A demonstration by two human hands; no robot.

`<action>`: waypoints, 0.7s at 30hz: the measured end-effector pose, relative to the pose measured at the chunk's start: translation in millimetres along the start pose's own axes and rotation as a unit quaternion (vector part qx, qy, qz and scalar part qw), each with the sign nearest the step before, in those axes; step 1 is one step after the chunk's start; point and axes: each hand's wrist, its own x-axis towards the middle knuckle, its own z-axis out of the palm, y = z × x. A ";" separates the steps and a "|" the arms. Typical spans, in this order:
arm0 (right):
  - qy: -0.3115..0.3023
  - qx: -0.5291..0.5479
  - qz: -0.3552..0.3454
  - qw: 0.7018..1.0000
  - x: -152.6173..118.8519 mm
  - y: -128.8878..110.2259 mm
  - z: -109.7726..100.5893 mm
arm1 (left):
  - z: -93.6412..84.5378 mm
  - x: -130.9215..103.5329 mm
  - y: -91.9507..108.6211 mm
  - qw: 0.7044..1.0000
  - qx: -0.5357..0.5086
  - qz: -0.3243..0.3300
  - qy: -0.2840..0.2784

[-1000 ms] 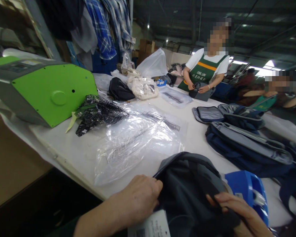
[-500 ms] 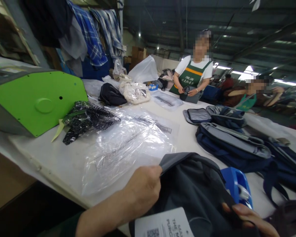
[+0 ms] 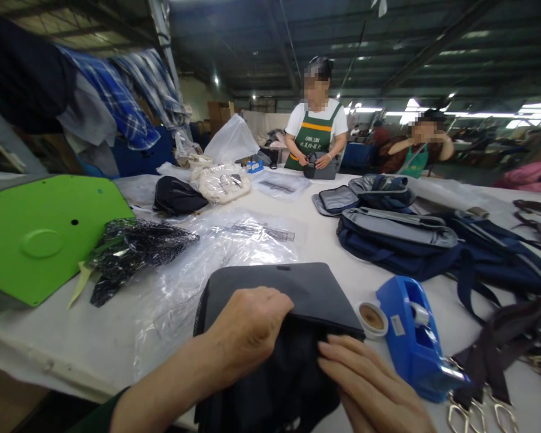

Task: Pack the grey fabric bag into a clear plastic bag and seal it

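Note:
A dark grey and black bag (image 3: 275,282) stands at the near edge of the white table. My left hand (image 3: 255,319) is closed on the edge of the bag's grey panel, near its middle. Flat against the bag's black front, with fingers stretched out, is my right hand (image 3: 365,376). Mesh shows on the bag's left side. Just beyond the bag, clear plastic bags (image 3: 252,240) lie spread out. The white tag is out of sight.
To the right are a tape roll (image 3: 373,319), a blue tape dispenser (image 3: 410,337), dark straps with metal clips (image 3: 500,349) and navy bags (image 3: 397,234). At left are a green machine (image 3: 45,234) and black plastic (image 3: 135,252). A person (image 3: 318,126) works across the table.
The bag has turned and moved left, so its grey panel faces up. My right hand has moved left and its fingers have straightened. The view has shifted right.

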 end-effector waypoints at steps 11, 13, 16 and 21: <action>-0.151 0.029 0.156 0.976 65.0 17.4 59.2 | 16.9 -10.2 -12.2 0.997 0.016 -0.072 -0.016; -0.179 0.044 0.155 0.971 59.3 17.5 54.4 | 20.9 -10.3 -13.1 0.994 0.039 -0.091 -0.049; -0.151 0.065 0.090 0.982 46.1 10.2 49.3 | 25.6 -7.9 -20.5 0.990 0.044 -0.130 -0.033; -0.092 0.048 0.009 0.995 25.0 -7.4 48.3 | 26.6 -0.8 -31.7 0.990 -0.016 -0.136 0.041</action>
